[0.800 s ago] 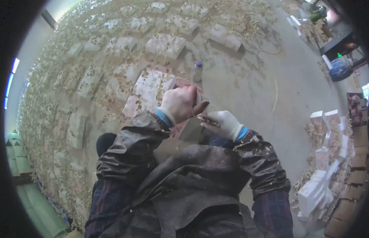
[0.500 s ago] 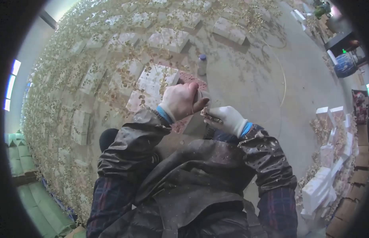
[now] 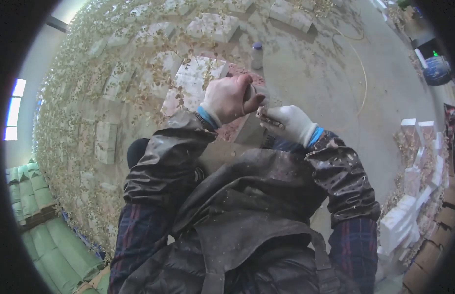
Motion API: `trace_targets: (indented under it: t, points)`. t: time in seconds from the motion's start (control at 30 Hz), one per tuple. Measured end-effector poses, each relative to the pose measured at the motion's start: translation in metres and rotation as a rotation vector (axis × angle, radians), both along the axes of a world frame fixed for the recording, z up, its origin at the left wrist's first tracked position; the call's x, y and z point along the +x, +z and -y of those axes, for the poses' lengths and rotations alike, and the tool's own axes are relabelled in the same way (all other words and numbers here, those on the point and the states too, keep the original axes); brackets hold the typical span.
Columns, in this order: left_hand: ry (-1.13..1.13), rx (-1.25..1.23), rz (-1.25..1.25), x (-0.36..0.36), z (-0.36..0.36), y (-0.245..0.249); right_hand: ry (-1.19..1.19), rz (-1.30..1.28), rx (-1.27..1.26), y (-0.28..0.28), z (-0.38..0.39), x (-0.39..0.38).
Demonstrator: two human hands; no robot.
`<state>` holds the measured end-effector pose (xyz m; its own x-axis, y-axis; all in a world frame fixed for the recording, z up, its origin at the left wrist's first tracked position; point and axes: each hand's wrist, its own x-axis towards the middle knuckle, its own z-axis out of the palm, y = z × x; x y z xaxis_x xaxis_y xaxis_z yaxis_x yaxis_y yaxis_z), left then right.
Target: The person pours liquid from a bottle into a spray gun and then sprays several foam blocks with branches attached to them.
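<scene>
My left hand (image 3: 226, 99), in a white glove with a blue cuff, is closed around a small pale greyish thing (image 3: 259, 91) whose kind I cannot make out. Just to the right, my right hand (image 3: 288, 123) has its fingers curled inward, their tips dirty with brownish bits. Whatever it grips is hidden. The two hands are close together above my apron (image 3: 256, 191). Behind my left hand lies a white block (image 3: 195, 73) with leafy stems over it. A reddish, crumbly surface (image 3: 231, 130) shows below and behind the hands.
Leafy stems (image 3: 85, 112) and pale blocks (image 3: 212, 27) cover the left and back. A bottle with a blue cap (image 3: 257, 58) stands beyond my hands. White blocks (image 3: 398, 215) lie at right, green sacks (image 3: 61, 250) at lower left. A thin hose (image 3: 365, 83) curves over the floor.
The view has tilted so the scene sits higher and slightly farther right. Both hands remain closed and close together, with little change in their pose.
</scene>
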<state>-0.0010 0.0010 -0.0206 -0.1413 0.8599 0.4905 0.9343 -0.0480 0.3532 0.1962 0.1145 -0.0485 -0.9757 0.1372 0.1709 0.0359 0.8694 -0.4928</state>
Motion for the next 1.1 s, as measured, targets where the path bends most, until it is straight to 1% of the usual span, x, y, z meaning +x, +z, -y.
trace_targets:
  t: [0.1,0.2,0.3,0.4,0.5,0.6,0.7,0.73,0.8,0.83,0.9,0.93,1.0,1.03,1.1]
  points:
    - [-0.004,-0.031,0.057,0.002,0.003,0.002,-0.003,-0.026,-0.031,0.001,0.001,-0.001]
    - [0.069,-0.100,0.085,0.012,0.009,0.004,-0.009,0.059,-0.080,-0.001,-0.001,-0.001]
    - [0.118,-0.122,0.025,0.013,0.011,0.002,-0.023,0.141,-0.138,0.003,0.002,-0.003]
    - [0.067,0.036,-0.079,0.003,0.004,-0.001,0.027,-0.041,-0.155,0.006,0.006,-0.004]
    - [-0.036,0.015,-0.187,-0.006,-0.004,0.008,-0.007,-0.049,-0.096,0.005,0.003,-0.004]
    - [-0.146,0.092,-0.236,-0.016,-0.009,0.008,0.015,-0.061,-0.201,0.009,0.003,-0.003]
    - [-0.184,0.069,-0.165,-0.015,-0.001,0.013,0.019,-0.099,-0.171,0.002,0.007,-0.004]
    - [-0.129,0.041,-0.079,-0.007,0.004,0.019,0.006,-0.121,-0.211,0.003,0.011,-0.002]
    - [0.098,-0.039,0.270,0.005,0.009,0.035,-0.036,-0.204,-0.344,0.009,0.011,-0.002]
    - [0.133,0.018,0.256,0.001,0.011,0.016,-0.017,-0.243,-0.352,0.009,0.012,-0.002]
    - [0.262,0.221,0.212,-0.012,0.008,-0.022,0.048,-0.383,-0.402,0.008,0.008,-0.005]
    - [0.237,0.259,0.472,0.008,0.012,-0.018,0.055,-0.373,-0.408,0.012,0.006,-0.004]
    - [0.086,0.371,1.501,0.052,0.023,-0.012,0.073,-0.334,-0.461,0.018,0.004,-0.003]
    - [0.086,0.331,1.588,0.051,0.025,-0.021,0.078,-0.322,-0.458,0.021,0.001,-0.002]
    - [0.075,0.106,1.913,0.050,0.040,-0.044,0.064,-0.302,-0.476,0.022,0.006,-0.001]
